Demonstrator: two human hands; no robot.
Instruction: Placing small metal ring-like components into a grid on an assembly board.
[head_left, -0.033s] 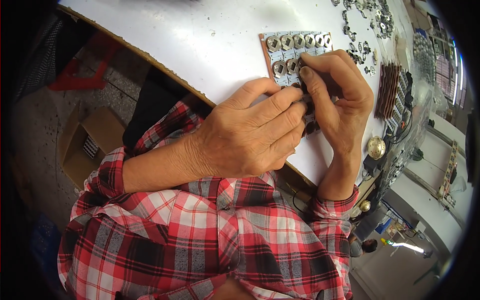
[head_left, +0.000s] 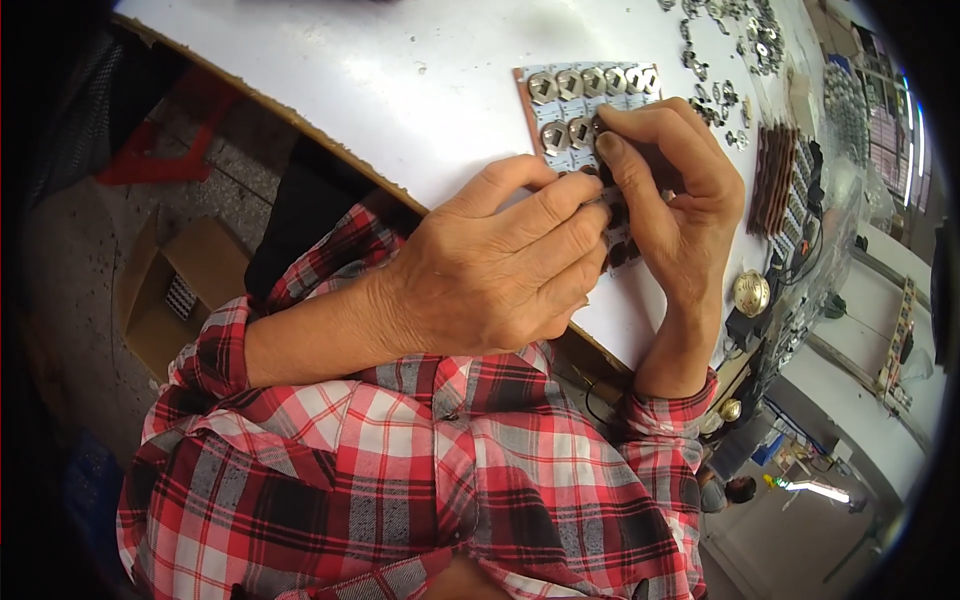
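A panel of small light-blue circuit boards (head_left: 560,110) with a reddish-brown edge lies on the white table. Round silver coin-cell holders (head_left: 542,87) fill its far row, and more stand in the row nearer me. At that second row my right hand (head_left: 675,190) pinches thumb and forefinger on a holder (head_left: 598,127), which they partly cover. My left hand (head_left: 505,255) rests over the near left part of the panel, fingers bent and together. Its fingertips meet dark small parts there; what they hold, if anything, is hidden. Both hands cover much of the near rows.
Loose metal holders (head_left: 765,45) lie scattered at the far right of the table. A stack of brown-edged panels (head_left: 772,180) stands to the right, beside a round gold-coloured metal object (head_left: 751,293). An open cardboard box (head_left: 190,285) and a red stool (head_left: 165,150) are on the floor at left.
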